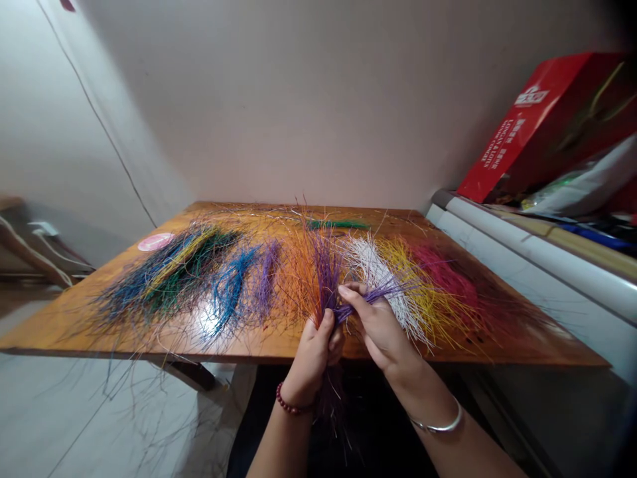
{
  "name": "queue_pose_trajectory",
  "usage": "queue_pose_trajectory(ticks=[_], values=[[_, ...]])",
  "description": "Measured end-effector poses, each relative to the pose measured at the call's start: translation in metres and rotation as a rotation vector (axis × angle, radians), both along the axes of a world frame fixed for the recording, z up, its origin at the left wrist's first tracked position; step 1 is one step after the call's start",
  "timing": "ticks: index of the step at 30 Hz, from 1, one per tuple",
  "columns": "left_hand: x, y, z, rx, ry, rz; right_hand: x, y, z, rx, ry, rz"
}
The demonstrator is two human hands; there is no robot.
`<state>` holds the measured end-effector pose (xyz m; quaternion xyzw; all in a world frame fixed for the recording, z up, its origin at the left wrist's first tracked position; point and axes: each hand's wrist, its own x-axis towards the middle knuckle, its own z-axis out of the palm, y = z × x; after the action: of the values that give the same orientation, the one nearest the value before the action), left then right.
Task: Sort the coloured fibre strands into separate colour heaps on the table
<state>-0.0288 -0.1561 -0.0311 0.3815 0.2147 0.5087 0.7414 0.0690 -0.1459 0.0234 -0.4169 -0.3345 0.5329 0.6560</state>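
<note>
1. Fingers [336, 345] of the left hand [316, 352] wrap around an upright purple bundle [326, 265] just below the center of the frame, its ends hanging below the fist.
2. Close by, the right hand [382, 325] pinches a purple tuft [391, 290] that points right.
3. A red bead bracelet [286, 403] circles the left wrist, a silver bangle [438, 429] the right.
4. Orange strands [298, 279] show just left of the bundle; whether any are gripped cannot be told.
5. On the desk [50, 332], left of center, lie a smaller purple bunch [269, 279], blue strands [231, 285] and a multicolored pile [174, 265].
6. Right of center, white strands [388, 282], yellow strands [423, 279] and pink strands [450, 272] fan out.
7. A green bunch [338, 224] lies toward the far edge; a red box [522, 133] stands upper right.
</note>
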Motion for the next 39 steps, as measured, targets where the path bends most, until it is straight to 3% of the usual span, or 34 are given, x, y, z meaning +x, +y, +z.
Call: queue_pose_trajectory(ticks=[5,15,24,31,39], values=[[-0.001,0.0,0.004,-0.04,0.002,0.025,-0.001,-0.006,-0.001,0.044,0.119,0.066],[-0.001,0.0,0.007,-0.036,-0.009,0.045,-0.004,-0.008,-0.008,0.11,0.142,0.136],[0.002,0.0,0.001,-0.025,-0.004,0.012,-0.007,-0.001,-0.011,0.032,0.035,-0.057],[0.002,0.001,-0.001,-0.025,0.015,0.011,-0.004,0.004,-0.012,0.001,-0.087,-0.031],[0.004,-0.002,0.002,-0.034,0.038,-0.006,-0.004,0.002,-0.008,0.006,-0.077,-0.065]])
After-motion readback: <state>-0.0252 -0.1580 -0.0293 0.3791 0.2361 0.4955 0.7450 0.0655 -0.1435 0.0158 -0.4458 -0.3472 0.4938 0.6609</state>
